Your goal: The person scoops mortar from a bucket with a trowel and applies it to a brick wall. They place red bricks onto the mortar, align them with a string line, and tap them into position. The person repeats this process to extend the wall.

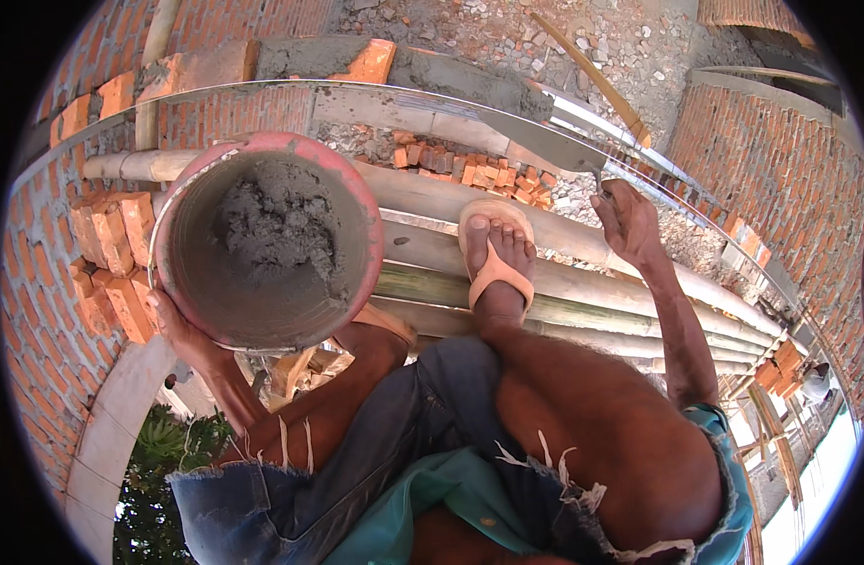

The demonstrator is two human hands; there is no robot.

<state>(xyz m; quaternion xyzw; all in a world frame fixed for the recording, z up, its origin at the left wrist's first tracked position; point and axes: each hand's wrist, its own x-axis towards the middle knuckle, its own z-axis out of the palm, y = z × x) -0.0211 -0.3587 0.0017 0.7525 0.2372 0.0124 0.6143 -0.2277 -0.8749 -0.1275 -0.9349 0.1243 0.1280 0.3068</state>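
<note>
My left hand (173, 325) grips the lower rim of a red bucket (361, 202) tilted toward me, with grey mortar (276, 221) piled inside. My right hand (625, 221) is closed on the handle of a steel trowel (521, 137), whose long blade reaches left over the fresh mortar bed (469, 80) on top of the brick wall (215, 108). My foot in a tan sandal (496, 250) rests on bamboo scaffold poles (582, 282) between the two hands.
A stack of loose orange bricks (112, 264) sits on the poles left of the bucket. More bricks (479, 174) lie below past the poles. A second brick wall (780, 179) curves at the right. Green foliage (159, 471) shows far below the scaffold.
</note>
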